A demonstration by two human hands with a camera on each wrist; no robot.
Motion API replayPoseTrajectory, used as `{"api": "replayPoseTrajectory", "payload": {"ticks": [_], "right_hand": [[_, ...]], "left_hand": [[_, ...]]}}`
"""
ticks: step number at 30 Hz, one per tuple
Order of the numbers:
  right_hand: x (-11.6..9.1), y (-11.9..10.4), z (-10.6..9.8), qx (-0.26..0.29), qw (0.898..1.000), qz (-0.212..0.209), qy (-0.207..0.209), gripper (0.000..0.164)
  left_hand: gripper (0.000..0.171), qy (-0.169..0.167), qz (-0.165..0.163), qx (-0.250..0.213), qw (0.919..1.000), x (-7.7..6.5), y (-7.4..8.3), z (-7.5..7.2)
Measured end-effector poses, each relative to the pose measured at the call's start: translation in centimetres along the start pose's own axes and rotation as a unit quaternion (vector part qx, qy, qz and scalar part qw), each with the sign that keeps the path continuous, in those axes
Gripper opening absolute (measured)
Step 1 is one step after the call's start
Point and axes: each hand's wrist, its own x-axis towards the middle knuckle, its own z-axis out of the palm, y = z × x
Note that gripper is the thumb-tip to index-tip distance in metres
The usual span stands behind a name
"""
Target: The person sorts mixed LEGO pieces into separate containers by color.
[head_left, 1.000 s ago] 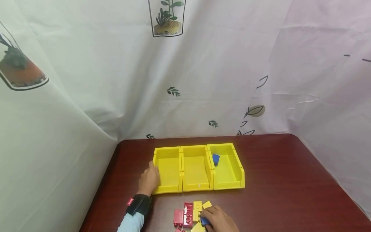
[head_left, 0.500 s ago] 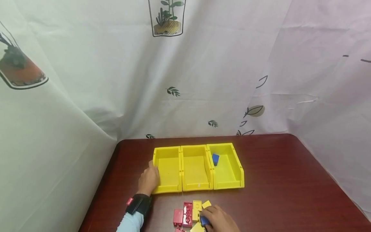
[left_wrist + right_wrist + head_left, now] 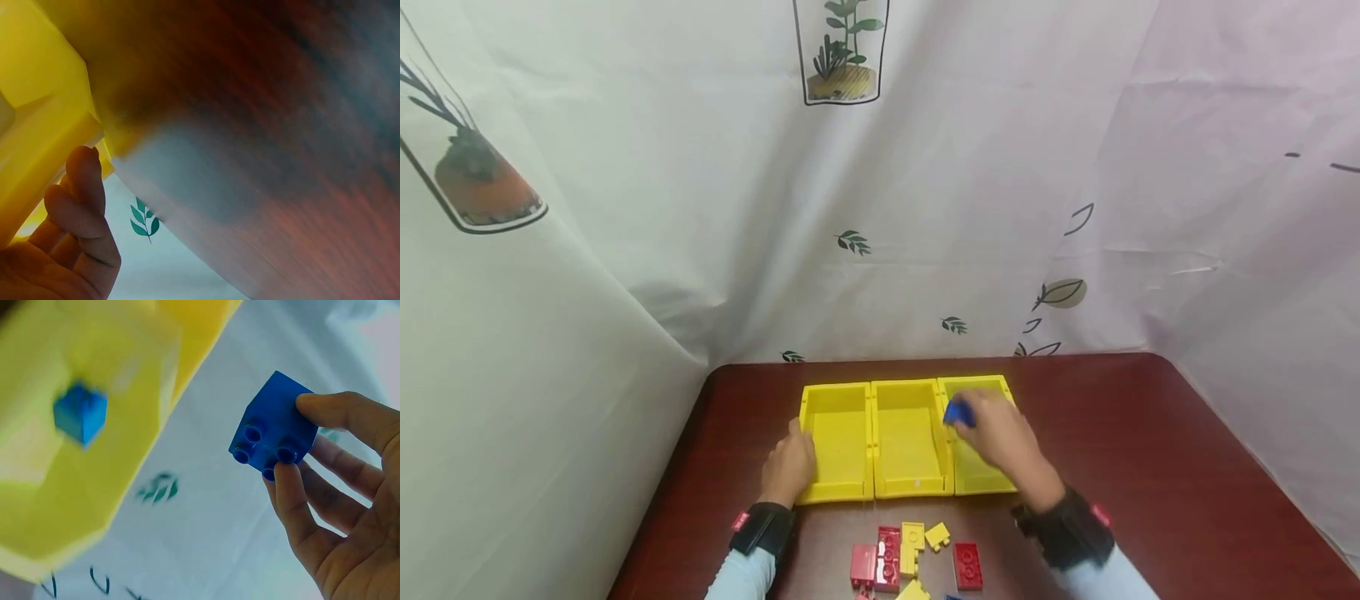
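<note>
My right hand pinches a blue toy building block over the right yellow bin. In the right wrist view, thumb and fingers hold that block, its round studs showing. Another blue block lies inside the bin; the hand hides it in the head view. My left hand grips the outer side wall of the left yellow bin. Its curled fingers are against the yellow wall in the left wrist view. Between these two bins is the middle yellow bin, with no blocks in it.
In front of the bins lie loose red blocks, yellow blocks and a separate red block. Part of a blue block shows at the bottom edge. A white patterned curtain hangs behind the dark red table.
My right hand has lifted the blue block from the pile and carried it forward over the right bin. A red block beside the pile is now uncovered. My left hand stays at the left bin.
</note>
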Motion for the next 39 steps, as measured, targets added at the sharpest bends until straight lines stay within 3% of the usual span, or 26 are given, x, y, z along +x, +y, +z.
{"api": "replayPoseTrajectory", "payload": {"ticks": [6, 12, 26, 33, 39], "right_hand": [[5.8, 2.5, 0.2, 0.001, 0.996, 0.075, -0.056, 0.031], [8.1, 4.2, 2.4, 0.02, 0.987, 0.114, -0.107, 0.034], [8.8, 5.1, 5.3, -0.008, 0.986, 0.096, -0.135, 0.027], [8.8, 5.1, 5.6, -0.01, 0.986, 0.099, -0.135, 0.024], [8.6, 5.1, 5.7, -0.011, 0.985, 0.103, -0.137, 0.025]], "left_hand": [[0.041, 0.0, -0.005, 0.005, 1.0, -0.1, 0.1, 0.1], [0.041, -0.001, -0.006, 0.006, 1.0, 0.0, 0.2, 0.1], [0.039, 0.007, 0.0, 0.006, 1.0, -0.2, 0.2, 0.0], [0.039, 0.015, 0.001, 0.009, 0.9998, -0.1, 0.1, 0.2], [0.04, 0.003, -0.007, 0.008, 0.9999, 0.0, 0.1, 0.2]]}}
